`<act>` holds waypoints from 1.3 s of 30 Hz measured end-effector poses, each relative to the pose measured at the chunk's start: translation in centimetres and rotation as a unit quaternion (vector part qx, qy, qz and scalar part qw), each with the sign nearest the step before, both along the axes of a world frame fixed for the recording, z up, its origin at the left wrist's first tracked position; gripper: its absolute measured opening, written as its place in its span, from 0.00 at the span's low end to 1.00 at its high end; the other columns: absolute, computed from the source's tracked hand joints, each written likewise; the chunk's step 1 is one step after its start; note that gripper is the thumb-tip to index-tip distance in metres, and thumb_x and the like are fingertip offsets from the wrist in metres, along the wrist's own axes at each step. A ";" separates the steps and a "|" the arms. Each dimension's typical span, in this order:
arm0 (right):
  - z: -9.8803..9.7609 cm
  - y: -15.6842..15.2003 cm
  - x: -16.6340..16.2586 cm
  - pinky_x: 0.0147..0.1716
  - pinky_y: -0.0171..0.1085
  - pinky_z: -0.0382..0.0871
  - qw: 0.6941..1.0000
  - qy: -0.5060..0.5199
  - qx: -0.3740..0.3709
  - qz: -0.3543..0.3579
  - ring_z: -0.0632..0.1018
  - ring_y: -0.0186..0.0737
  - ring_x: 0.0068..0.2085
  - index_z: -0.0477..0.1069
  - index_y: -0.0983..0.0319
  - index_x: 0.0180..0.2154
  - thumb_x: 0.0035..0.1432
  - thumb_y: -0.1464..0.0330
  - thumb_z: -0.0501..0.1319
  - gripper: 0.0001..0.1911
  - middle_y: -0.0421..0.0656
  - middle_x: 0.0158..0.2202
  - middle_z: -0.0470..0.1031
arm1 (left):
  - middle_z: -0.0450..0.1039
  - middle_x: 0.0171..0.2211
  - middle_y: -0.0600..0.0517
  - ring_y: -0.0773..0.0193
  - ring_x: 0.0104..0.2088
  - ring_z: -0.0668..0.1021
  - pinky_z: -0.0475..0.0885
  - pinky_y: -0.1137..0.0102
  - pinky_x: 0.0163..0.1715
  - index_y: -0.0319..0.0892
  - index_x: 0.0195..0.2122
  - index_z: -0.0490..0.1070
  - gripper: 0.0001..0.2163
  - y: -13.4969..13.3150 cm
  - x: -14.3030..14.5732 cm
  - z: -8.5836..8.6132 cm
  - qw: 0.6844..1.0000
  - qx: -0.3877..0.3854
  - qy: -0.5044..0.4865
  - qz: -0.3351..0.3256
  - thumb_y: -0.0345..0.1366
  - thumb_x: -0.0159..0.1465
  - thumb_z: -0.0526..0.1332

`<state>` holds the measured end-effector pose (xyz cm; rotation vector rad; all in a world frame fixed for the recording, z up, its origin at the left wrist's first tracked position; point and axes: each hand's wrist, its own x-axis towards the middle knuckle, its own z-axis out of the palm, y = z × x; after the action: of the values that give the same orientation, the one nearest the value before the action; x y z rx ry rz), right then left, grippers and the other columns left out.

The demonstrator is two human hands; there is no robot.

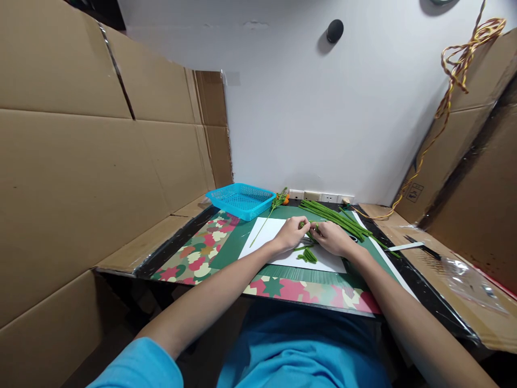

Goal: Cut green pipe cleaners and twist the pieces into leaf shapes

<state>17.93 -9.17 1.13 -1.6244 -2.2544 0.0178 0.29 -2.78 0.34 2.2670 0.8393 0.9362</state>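
Note:
My left hand (pixel 291 234) and my right hand (pixel 332 238) meet over a sheet of white paper (pixel 258 233). Both have fingertips pinched on a green pipe cleaner (pixel 309 235), mostly hidden by the fingers. Just below them on the paper lie small folded green pipe-cleaner pieces (pixel 309 256). A bundle of long straight green pipe cleaners (pixel 335 218) rests behind my right hand. Beside that hand shows a pale loop (pixel 354 238), perhaps a scissor handle. Behind my left hand is a pipe-cleaner flower with an orange head (pixel 285 199) and a long green stem.
A blue plastic basket (pixel 242 200) stands at the back left, near the wall. Power sockets (pixel 321 197) line the back edge. To the right lie a white strip (pixel 406 246), a black pen-like tool (pixel 430 251) and a clear plastic bag (pixel 472 283). Cardboard walls (pixel 161 161) flank the table.

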 end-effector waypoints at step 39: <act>0.5 -0.4 -0.2 0.28 0.36 0.47 0.999 -0.030 -0.012 -0.009 0.72 0.37 0.29 0.73 0.60 0.39 0.72 0.65 0.49 0.15 0.43 0.28 0.75 | 0.73 0.27 0.53 0.64 0.30 0.71 0.61 0.70 0.32 0.41 0.32 0.73 0.12 -0.1 -0.1 0.1 1.000 0.018 0.021 -0.007 0.40 0.68 0.56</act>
<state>17.72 -9.54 1.62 -1.6803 -2.2923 -0.0081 0.24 -2.88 0.40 2.3285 0.8294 0.9061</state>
